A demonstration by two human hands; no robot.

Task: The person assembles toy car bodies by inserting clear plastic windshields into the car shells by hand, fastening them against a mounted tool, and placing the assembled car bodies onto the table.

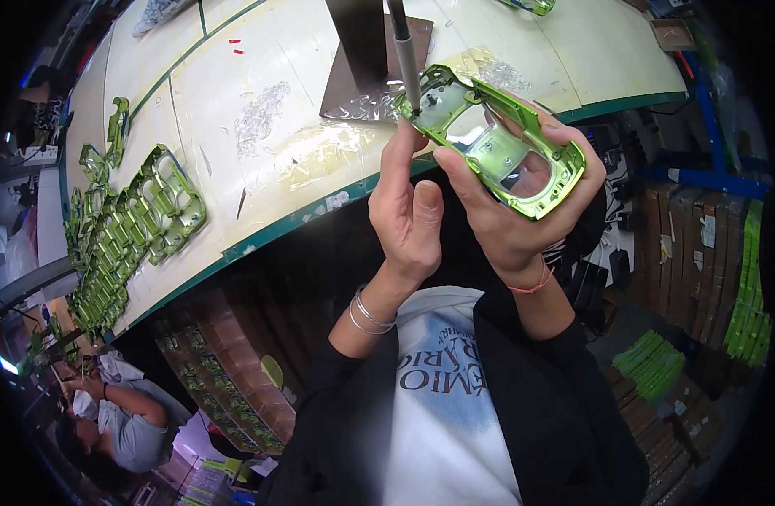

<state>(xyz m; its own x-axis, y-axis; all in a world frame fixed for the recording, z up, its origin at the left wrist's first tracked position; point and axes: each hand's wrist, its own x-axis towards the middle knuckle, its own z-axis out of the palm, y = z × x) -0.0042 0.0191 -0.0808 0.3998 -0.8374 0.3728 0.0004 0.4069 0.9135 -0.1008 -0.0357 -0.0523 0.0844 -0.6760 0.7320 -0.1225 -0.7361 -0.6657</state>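
My right hand (522, 207) is closed around a bright green toy car body shell (539, 204), its inner side turned up and a clear plastic window piece (494, 153) inside it. The thumb lies along the near edge, the fingers round the far side. My left hand (407, 211) reaches to the shell's left end; its fingers are stretched upward and touch that end from below, partly hidden, while the thumb stands apart. A vertical rod with a grey sleeve (409, 72) comes down onto the same end of the shell.
Behind the shell, a dark post rises from a brown base plate (333, 105). Clear plastic bits (261, 110) lie scattered on the pale table (303, 51). Many green shells (143, 215) cover its left side. Cardboard boxes (683, 244) stand at right; a person (134, 413) sits at lower left.
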